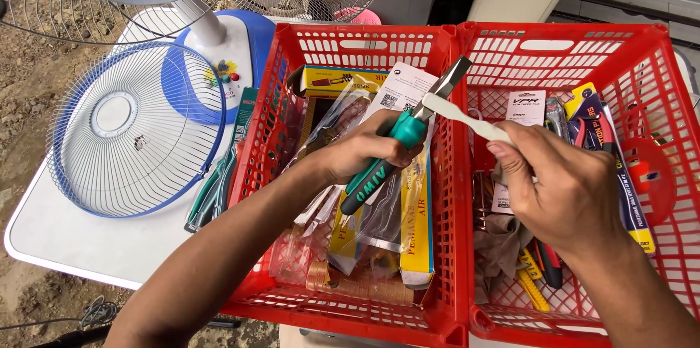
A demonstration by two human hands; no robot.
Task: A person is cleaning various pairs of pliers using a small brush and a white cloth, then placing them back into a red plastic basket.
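Above the left red basket (273,122), your left hand (361,151) is clenched round the stiff, light scraper (405,136) by its grippy teal handle, while your right hand (561,187) pinches a rigid white stick (467,120) against its blade.

Yellow boxes (417,224) fill the left red basket (292,49); white tag (523,109) in the right.

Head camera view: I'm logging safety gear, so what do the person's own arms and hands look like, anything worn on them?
Both forearms are bare, with no sleeves in view. The left hand and right hand wear no gloves. No rings, watch or wristbands show on either one. Fingernails are short and plain.
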